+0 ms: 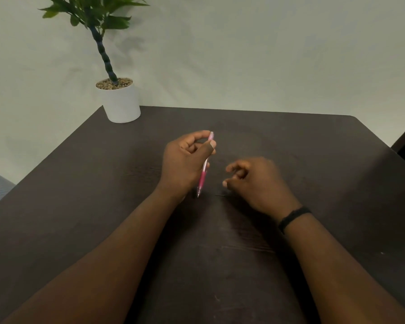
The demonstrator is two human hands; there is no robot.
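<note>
Pink pen (205,170) stands nearly upright, tip down just above the dark bench (313,160), pinched by the left hand (185,164). I judge that keeps its tip reachable for the right hand (255,181), which hovers beside it, loosely curled and apparently empty. A potted plant (121,99) sits at the far corner against a pale wall (243,54).

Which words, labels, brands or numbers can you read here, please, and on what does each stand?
No text can be read.
The pen in the left hand shows no legible print; any marking is too blurred.
The pot, the wristband and the table bear none.
</note>
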